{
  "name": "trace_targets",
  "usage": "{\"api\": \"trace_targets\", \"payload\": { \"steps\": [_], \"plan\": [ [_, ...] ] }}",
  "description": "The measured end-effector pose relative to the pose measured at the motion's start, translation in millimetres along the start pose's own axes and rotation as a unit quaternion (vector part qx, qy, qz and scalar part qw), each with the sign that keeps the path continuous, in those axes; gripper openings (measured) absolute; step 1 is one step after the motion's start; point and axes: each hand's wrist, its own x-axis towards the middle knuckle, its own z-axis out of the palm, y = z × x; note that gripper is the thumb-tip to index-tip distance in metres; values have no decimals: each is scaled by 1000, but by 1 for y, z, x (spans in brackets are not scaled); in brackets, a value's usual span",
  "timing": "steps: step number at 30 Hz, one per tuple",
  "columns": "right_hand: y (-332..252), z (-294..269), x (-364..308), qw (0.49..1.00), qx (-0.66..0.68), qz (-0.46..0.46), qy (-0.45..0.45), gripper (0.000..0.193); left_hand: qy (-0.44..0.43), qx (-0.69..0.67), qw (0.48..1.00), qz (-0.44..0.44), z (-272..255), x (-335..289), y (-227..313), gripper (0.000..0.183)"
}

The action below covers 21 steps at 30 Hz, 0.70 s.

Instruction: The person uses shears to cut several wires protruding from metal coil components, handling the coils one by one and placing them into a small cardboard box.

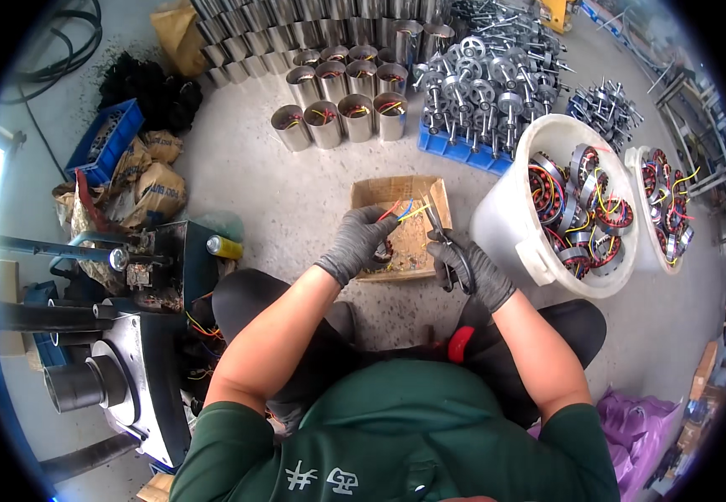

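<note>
My left hand [356,244], in a dark grey glove, is closed on a motor stator [386,253], mostly hidden behind the fingers. From that grip a bunch of coloured wires [405,211], red, blue and yellow, points up and right. My right hand [480,272], gloved too, is closed round the handles of a pair of scissors [435,219]. The scissor blades reach up and left, close to the yellow wire's end; whether they touch it I cannot tell. Below both hands lies an open cardboard box [442,201] with small wire scraps scattered over its bottom.
Right of the box, a white bucket [497,222] holds several wound stators. Rows of metal cylinders [324,125], some with wires inside, stand ahead. Shafted rotors [480,92] pile up on a blue crate [455,149]. A machine [137,376] with a dark cylinder is at my left.
</note>
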Motion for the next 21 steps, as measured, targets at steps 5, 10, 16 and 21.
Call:
{"api": "trace_targets", "payload": {
  "steps": [5,10,16,21],
  "plan": [
    [-8,-5,2,999,-24,9,-32,46,-4,-43,994,-99,2,-4,11,27],
    [-11,-1,1,999,-16,18,-27,41,9,-22,997,-68,3,-2,8,27],
    [-12,-5,3,998,-40,-1,-47,37,-8,-45,997,-62,-1,4,-5,26],
    [1,-3,1,998,16,2,-60,28,38,-86,995,-20,-2,5,-7,25]
  ]
}}
